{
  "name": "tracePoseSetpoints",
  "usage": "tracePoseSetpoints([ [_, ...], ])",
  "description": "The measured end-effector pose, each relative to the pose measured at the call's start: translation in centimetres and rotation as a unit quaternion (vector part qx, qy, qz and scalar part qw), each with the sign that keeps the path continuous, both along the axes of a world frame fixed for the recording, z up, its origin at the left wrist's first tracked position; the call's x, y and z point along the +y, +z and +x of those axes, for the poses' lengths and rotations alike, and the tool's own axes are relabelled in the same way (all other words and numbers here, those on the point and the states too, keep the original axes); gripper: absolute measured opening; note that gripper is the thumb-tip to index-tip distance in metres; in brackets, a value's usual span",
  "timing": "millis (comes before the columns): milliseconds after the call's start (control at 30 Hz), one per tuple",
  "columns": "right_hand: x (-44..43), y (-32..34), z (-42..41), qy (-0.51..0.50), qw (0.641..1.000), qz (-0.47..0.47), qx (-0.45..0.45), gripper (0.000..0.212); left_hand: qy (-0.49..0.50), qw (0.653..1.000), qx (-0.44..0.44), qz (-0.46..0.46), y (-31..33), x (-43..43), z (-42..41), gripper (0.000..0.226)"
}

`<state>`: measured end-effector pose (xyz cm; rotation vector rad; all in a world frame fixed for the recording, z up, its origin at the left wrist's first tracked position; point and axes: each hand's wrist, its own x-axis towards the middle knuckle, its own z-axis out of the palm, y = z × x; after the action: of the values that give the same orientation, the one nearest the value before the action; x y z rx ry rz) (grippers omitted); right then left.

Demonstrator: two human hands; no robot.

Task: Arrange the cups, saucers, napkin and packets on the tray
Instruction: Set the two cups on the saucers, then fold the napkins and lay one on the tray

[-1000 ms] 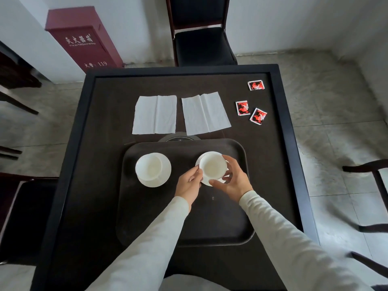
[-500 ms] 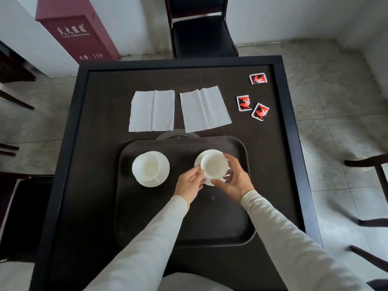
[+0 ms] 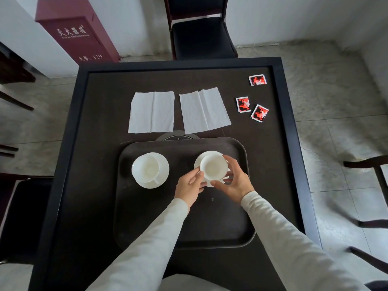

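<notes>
A dark tray (image 3: 210, 227) lies on the black table (image 3: 100, 114). At the tray's far left a white cup (image 3: 146, 168) stands on a white saucer (image 3: 161, 175). At its far right a second white cup (image 3: 214, 166) sits on a saucer (image 3: 201, 157). My left hand (image 3: 189, 185) touches that cup's left side and my right hand (image 3: 237, 181) wraps its right side. Two white napkins (image 3: 152, 111) (image 3: 203, 110) lie flat beyond the tray. Three red packets (image 3: 243, 104) (image 3: 260, 113) (image 3: 257, 80) lie on the table's far right.
A round dark disc (image 3: 178, 137) peeks out under the tray's far edge. A black chair (image 3: 201, 36) stands beyond the table, a red cabinet (image 3: 77, 36) at the far left, and chair frames (image 3: 367, 164) to the right.
Both hands stay on the right cup and hardly move. The view has shifted slightly, so the table sits a little lower in frame than half a second ago.
</notes>
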<state>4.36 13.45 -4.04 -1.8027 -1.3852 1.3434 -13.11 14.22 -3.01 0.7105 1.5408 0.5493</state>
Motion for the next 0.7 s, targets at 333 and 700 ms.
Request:
tracePoseSetpoints([
  [333,0.1,-0.1,0.2,-0.023,1.0,-0.016,-0.008,0.088,-0.049,0.998,0.025,0.033,2.5,0.7,-2.1,0.05],
  [700,6.7,1.8,-0.8,-0.087,0.994,0.045,-0.056,0.049,-0.07,0.987,0.085,0.113,7.6,6.5,-10.1,0.024],
])
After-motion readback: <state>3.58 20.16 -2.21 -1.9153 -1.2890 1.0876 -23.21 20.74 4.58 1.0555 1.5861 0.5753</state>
